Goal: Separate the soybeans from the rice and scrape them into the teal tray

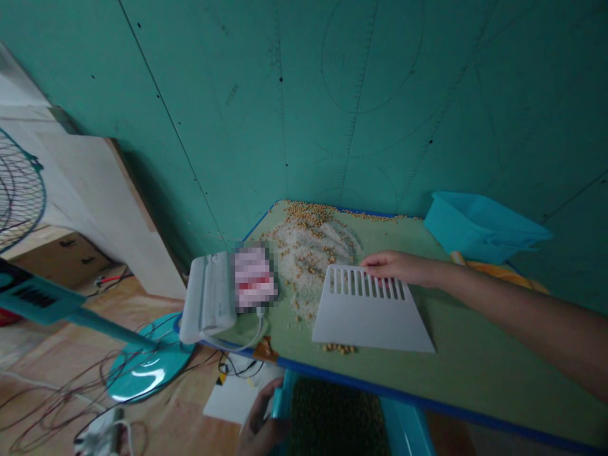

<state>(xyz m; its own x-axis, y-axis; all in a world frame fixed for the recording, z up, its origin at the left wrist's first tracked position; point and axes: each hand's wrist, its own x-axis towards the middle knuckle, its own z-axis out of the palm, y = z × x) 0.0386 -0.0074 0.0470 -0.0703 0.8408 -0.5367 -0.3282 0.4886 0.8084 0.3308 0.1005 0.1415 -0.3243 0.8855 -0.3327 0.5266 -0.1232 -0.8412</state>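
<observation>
My right hand (396, 267) grips the slotted top edge of a white plastic scraper (370, 313) that stands tilted on the green table (465, 354). To the left of the scraper lies a spread of rice and yellow beans (308, 247). A few beans (339, 348) lie at the scraper's near edge. Below the table's blue front edge, my left hand (261, 424) holds the rim of a teal bin (332, 418) that has dark grains in it.
A white device (209, 297) with a cable sits on the table's left corner. A teal tub (479, 225) leans against the green wall at the back right. A standing fan's base (147, 361) and loose wires lie on the wooden floor at the left.
</observation>
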